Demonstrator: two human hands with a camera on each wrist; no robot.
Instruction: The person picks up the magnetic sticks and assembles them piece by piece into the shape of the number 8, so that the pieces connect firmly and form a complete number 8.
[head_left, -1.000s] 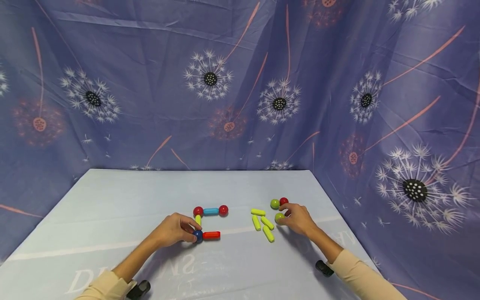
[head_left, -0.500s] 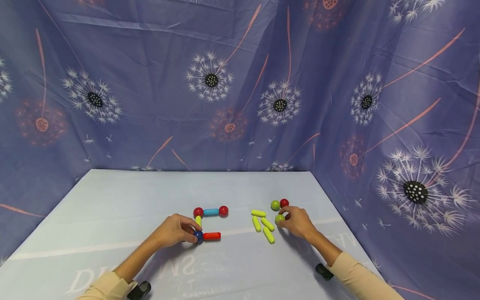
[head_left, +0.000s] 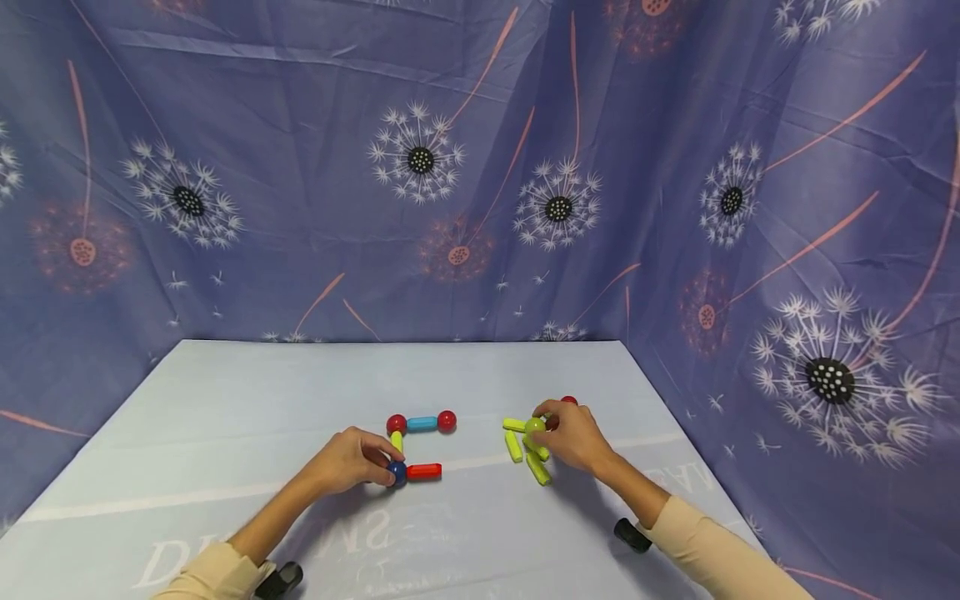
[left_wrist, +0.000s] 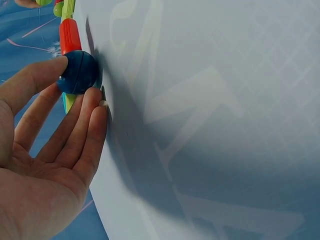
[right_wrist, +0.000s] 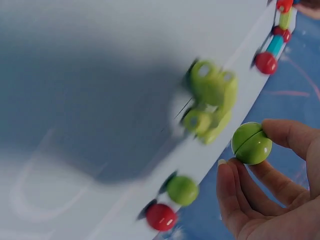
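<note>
Both hands [head_left: 348, 461] [head_left: 577, 435] pinch (fingers [right_wrist: 272, 182] curved), forearms [head_left: 277, 512] [head_left: 633, 486] slanting inward.

In the head view the right hand [head_left: 576, 435] hides most of the loose green ball [right_wrist: 182, 190] and the lower part of a red ball [head_left: 569, 399]; the right wrist view shows both, blurred. The pinched green ball [head_left: 535, 426] partly covers the yellow sticks [head_left: 537, 469] (their ends smear together in that wrist view, too blurred to count). Fingers of the left hand [head_left: 351, 462] cover one side of the blue ball [head_left: 397, 473]. Lettering [head_left: 363, 532] on the table [head_left: 337, 375] is partly blocked by the left arm [head_left: 273, 512]. Both sleeves [head_left: 720, 550] run off the bottom edge.
</note>
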